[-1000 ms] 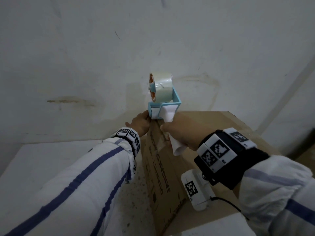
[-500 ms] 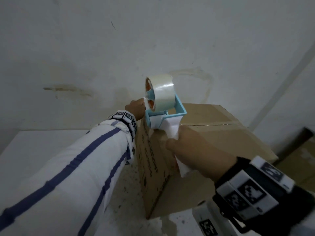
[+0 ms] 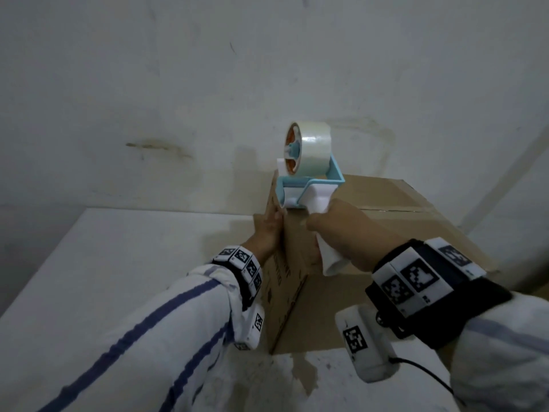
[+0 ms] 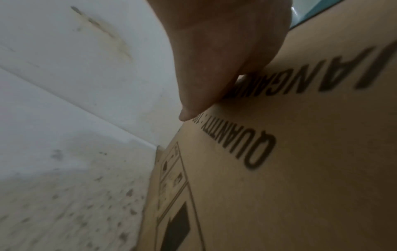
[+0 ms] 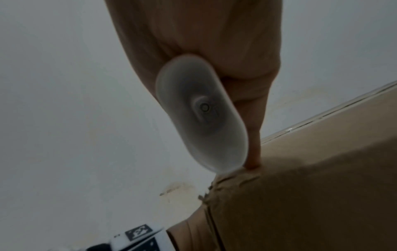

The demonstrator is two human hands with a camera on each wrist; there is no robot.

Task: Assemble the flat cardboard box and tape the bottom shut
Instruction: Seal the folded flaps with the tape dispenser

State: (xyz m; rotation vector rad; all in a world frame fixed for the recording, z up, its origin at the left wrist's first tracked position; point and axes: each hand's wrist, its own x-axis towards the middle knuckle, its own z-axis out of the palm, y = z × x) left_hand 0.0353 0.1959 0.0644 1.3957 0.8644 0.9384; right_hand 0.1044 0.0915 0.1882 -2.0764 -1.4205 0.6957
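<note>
gripping tape dispenser [image 3: 309, 185] handle, right hand [image 3: 350, 233] above box [image 3: 386, 233]; left hand [image 3: 267, 230] fingers flat against box side.

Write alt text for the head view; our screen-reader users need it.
A right hand grips the white handle of a blue tape dispenser at the top left edge of an upright cardboard box, while the left hand presses the box's printed side. The box stands on a white surface against a stained wall.

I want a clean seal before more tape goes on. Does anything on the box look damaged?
Yes: the box corner under the dispenser handle looks crumpled and frayed in the right wrist view.
</note>
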